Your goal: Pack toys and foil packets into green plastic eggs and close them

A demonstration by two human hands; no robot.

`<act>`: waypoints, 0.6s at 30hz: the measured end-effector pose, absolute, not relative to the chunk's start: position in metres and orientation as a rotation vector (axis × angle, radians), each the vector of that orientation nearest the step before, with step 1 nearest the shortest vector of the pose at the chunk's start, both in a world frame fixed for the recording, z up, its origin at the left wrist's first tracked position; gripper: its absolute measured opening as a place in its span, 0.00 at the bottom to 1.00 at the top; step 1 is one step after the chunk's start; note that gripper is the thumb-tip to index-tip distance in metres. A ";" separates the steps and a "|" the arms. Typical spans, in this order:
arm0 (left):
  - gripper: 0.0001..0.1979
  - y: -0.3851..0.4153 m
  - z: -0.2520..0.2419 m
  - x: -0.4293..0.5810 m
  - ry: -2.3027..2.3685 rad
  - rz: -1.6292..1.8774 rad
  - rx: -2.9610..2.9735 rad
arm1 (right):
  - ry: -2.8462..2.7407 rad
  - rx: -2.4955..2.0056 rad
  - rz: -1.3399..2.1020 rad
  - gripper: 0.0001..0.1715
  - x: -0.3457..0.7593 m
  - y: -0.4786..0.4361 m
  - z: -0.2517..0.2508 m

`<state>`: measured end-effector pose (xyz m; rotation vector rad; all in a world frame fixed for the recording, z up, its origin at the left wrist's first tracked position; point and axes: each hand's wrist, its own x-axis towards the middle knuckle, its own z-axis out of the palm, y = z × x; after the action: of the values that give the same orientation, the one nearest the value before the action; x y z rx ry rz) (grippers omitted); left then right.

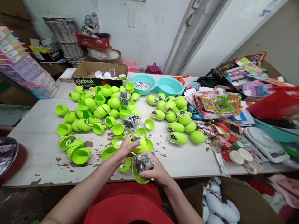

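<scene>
My left hand (126, 150) is closed on a lime-green plastic egg shell (139, 147) with a dark sticker, near the front of the table. Beside it, my right hand (159, 171) grips a clear plastic packet (145, 162) with dark contents. The packet is at a green half shell (138, 178); whether it rests inside is partly hidden by my fingers. Around my hands lie open half shells (118, 129), some holding small silvery packets. More clear packets (131, 121) lie farther back on the shells. To the right sits a group of closed green eggs (177, 138) with cords.
Many open green shells (81, 155) cover the table's left half. Behind stand a cardboard box (98, 81) and two turquoise basins (170, 87). On the right are candy packets (221, 104), paper cups (236, 157) and a white scale (267, 144). A red basin (21, 158) stands at left.
</scene>
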<state>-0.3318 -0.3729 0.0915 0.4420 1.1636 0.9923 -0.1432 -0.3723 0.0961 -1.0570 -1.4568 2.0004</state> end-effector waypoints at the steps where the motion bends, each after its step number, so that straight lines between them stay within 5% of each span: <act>1: 0.35 -0.367 0.094 -0.327 1.175 0.977 0.464 | -1.415 -1.068 1.985 0.33 -0.140 -0.374 0.095; 8: 0.33 -0.353 0.108 -0.340 1.225 0.882 0.675 | -1.044 -1.196 1.851 0.34 -0.111 -0.370 0.098; 18: 0.26 -0.345 0.136 -0.262 1.103 0.510 1.600 | -1.490 -1.280 1.758 0.34 -0.079 -0.344 0.092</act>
<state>-0.2617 -0.3447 0.1356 1.5999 1.1032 0.5102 -0.0790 -0.3441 0.0921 -1.2797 -1.4901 1.7583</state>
